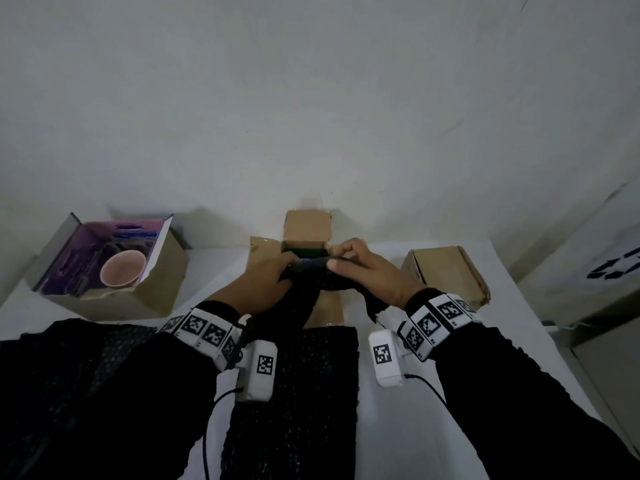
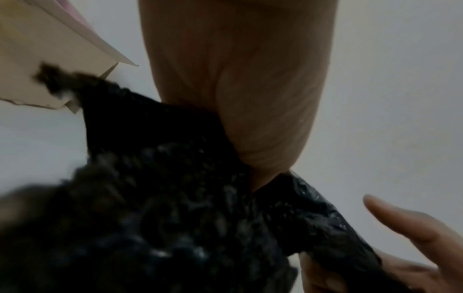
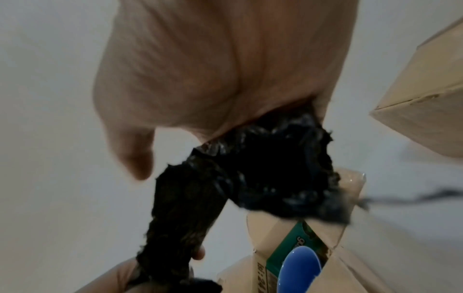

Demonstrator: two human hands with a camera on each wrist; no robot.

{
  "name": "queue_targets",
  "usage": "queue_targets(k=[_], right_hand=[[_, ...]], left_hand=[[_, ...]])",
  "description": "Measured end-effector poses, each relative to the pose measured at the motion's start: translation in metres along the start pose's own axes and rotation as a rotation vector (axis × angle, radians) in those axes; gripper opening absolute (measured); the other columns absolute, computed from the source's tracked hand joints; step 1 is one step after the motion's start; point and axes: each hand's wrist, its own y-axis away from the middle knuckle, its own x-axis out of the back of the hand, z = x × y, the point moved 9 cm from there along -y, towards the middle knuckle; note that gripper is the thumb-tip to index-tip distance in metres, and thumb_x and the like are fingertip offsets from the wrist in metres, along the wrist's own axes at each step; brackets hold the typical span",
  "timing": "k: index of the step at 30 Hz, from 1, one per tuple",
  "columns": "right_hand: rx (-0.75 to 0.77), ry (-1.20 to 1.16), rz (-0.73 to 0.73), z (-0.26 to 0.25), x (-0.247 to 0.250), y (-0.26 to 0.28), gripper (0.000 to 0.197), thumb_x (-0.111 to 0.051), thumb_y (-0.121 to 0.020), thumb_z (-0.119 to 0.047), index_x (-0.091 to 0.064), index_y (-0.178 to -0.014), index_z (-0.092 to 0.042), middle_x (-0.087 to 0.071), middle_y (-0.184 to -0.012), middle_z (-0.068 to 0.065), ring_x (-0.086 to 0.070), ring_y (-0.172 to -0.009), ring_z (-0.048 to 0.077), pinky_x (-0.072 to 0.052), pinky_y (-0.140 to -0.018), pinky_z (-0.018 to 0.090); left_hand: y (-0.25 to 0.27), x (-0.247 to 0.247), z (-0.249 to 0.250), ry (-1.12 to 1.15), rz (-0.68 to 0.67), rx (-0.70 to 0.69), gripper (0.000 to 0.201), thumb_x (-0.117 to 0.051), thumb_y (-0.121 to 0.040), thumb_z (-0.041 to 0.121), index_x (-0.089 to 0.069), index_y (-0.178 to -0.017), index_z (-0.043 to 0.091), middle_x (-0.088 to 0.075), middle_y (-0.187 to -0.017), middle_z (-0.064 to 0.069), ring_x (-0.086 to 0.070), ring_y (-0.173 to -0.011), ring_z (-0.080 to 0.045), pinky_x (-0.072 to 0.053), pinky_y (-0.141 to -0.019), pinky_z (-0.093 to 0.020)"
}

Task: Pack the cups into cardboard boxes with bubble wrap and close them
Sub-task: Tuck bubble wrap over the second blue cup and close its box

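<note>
Both hands hold a sheet of black bubble wrap (image 1: 304,282) over an open cardboard box (image 1: 306,233) at the table's middle back. My left hand (image 1: 266,282) grips the wrap's left part (image 2: 175,198). My right hand (image 1: 367,268) pinches its right part (image 3: 270,168). A blue cup (image 3: 302,265) sits inside this box, just under the wrap; in the head view only a blue sliver (image 1: 306,261) shows between the hands. A pink cup (image 1: 123,268) stands in an open box (image 1: 104,261) at the left.
A closed cardboard box (image 1: 446,275) stands right of the hands. More black bubble wrap (image 1: 294,393) lies on the white table (image 1: 415,427) near me. A wall rises right behind the boxes. Another box (image 1: 606,271) sits off the table's right edge.
</note>
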Motion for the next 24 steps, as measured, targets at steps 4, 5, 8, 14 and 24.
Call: queue_targets(k=[4,5,8,14,24], right_hand=[[0.088,0.090,0.150,0.000,0.016,-0.030,0.009,-0.042,-0.094,-0.019,-0.034,-0.098,-0.021,-0.044,-0.078,0.005,-0.041,-0.065,0.018,-0.033,-0.062,0.032],[0.145,0.179,0.196,-0.003,0.018,-0.036,0.013,-0.044,-0.094,-0.013,-0.033,-0.097,-0.019,-0.042,-0.075,0.002,-0.039,-0.061,0.016,-0.031,-0.058,0.029],[0.237,0.339,0.370,-0.002,0.023,-0.057,0.016,-0.053,-0.090,-0.013,-0.039,-0.092,-0.019,-0.046,-0.078,-0.004,-0.043,-0.068,0.016,-0.029,-0.057,0.028],[0.129,0.556,0.541,0.022,0.017,-0.087,0.017,-0.058,-0.086,-0.013,-0.049,-0.098,-0.019,-0.053,-0.100,0.004,-0.051,-0.080,0.026,-0.040,-0.064,0.033],[0.112,1.288,0.453,0.010,-0.025,-0.096,0.021,-0.080,-0.058,-0.034,-0.065,-0.072,-0.030,-0.063,-0.072,-0.009,-0.057,-0.057,0.011,-0.009,-0.053,0.022]], left_hand=[[-0.023,0.025,-0.004,0.084,0.137,-0.013,0.027,-0.043,-0.090,0.000,-0.042,-0.107,0.022,-0.061,-0.088,0.000,-0.057,-0.070,-0.015,-0.039,-0.055,-0.017],[-0.029,0.031,-0.006,0.070,0.176,-0.010,0.024,-0.042,-0.090,0.006,-0.039,-0.106,0.024,-0.061,-0.084,-0.001,-0.058,-0.068,-0.020,-0.042,-0.057,-0.024],[-0.043,0.045,-0.014,-0.003,0.250,0.018,0.028,-0.041,-0.079,0.036,-0.036,-0.106,0.029,-0.058,-0.094,-0.001,-0.053,-0.085,-0.025,-0.038,-0.083,-0.039],[-0.077,0.029,-0.039,-0.401,0.214,0.120,0.074,-0.011,-0.075,0.048,-0.048,-0.127,0.010,-0.039,-0.126,-0.015,-0.036,-0.112,-0.030,-0.035,-0.093,-0.043],[-0.086,0.009,-0.043,-0.590,0.241,0.115,0.026,-0.052,-0.090,0.015,-0.043,-0.113,0.008,-0.052,-0.105,-0.012,-0.054,-0.071,-0.027,-0.039,-0.054,-0.037]])
